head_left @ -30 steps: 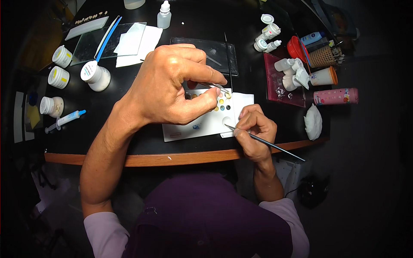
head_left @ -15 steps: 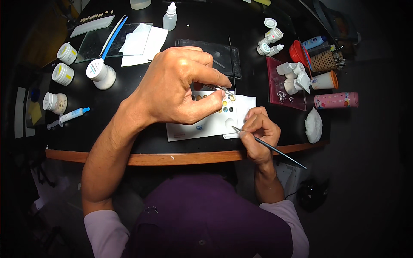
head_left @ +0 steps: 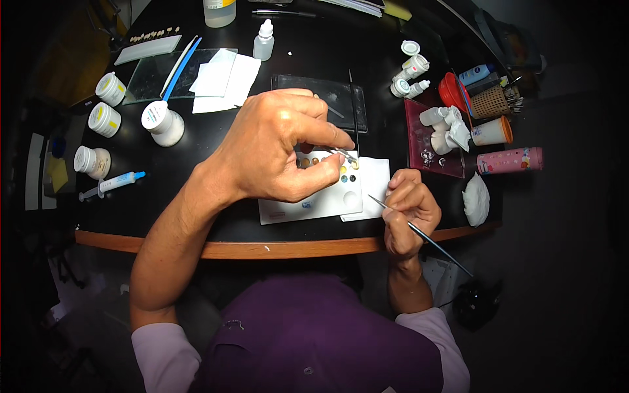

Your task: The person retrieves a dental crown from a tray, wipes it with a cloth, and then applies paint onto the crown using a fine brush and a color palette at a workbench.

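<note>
My left hand (head_left: 275,147) hovers over a white paint palette (head_left: 283,208), thumb and forefinger pinched on thin metal tweezers (head_left: 344,154). At their tip is a small yellowish-white piece (head_left: 355,164), too small to make out fully. The palette carries rows of small coloured wells, partly hidden by my hand, and a bare round hollow at its right end. My right hand (head_left: 411,213) closes round a fine dark-handled brush (head_left: 434,245). The brush's tip points left over folded white paper (head_left: 375,187) beside the palette.
Behind my left hand lies a dark slab (head_left: 314,84) with a thin dark stick (head_left: 354,105) across it. Lidded jars (head_left: 105,120) and a syringe (head_left: 121,182) stand or lie at left. At right are a red tray (head_left: 417,141) with bottles, a pink cylinder (head_left: 511,160) and white wadding (head_left: 476,202).
My right hand has drawn the brush to the right, its tip leaving the palette's round hollow for the paper. My left hand keeps its pinch. The whole view has shifted slightly.
</note>
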The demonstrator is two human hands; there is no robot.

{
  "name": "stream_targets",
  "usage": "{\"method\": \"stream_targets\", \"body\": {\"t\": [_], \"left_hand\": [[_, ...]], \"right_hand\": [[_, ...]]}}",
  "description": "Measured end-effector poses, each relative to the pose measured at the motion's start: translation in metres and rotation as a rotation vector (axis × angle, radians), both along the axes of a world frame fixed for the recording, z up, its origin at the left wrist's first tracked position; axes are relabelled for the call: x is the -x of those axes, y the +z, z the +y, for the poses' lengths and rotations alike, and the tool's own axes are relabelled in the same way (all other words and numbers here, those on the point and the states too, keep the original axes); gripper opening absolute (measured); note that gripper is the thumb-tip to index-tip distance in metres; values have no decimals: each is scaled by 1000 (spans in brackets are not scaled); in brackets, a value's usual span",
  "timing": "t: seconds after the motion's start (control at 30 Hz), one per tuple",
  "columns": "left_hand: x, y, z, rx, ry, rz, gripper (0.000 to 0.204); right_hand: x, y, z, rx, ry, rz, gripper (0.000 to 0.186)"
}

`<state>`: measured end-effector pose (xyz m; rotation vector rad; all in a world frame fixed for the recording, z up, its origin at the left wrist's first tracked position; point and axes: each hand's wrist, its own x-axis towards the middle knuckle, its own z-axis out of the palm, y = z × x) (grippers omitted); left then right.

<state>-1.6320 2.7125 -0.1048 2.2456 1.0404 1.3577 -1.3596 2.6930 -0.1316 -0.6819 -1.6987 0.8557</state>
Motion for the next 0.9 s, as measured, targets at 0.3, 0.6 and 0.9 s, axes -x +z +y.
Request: {"method": "stream_targets", "body": {"t": [0.3, 0.6, 0.9], "left_hand": [[-2, 2, 1, -45, -125, -76, 27], [-1, 2, 0, -53, -145, -50, 22], [-1, 3, 0, -48, -147, -54, 22]], "right_hand": [[36, 39, 14, -90, 252, 169, 16], [37, 39, 15, -87, 285, 133, 17], [36, 39, 14, -93, 294, 88, 15]]}}
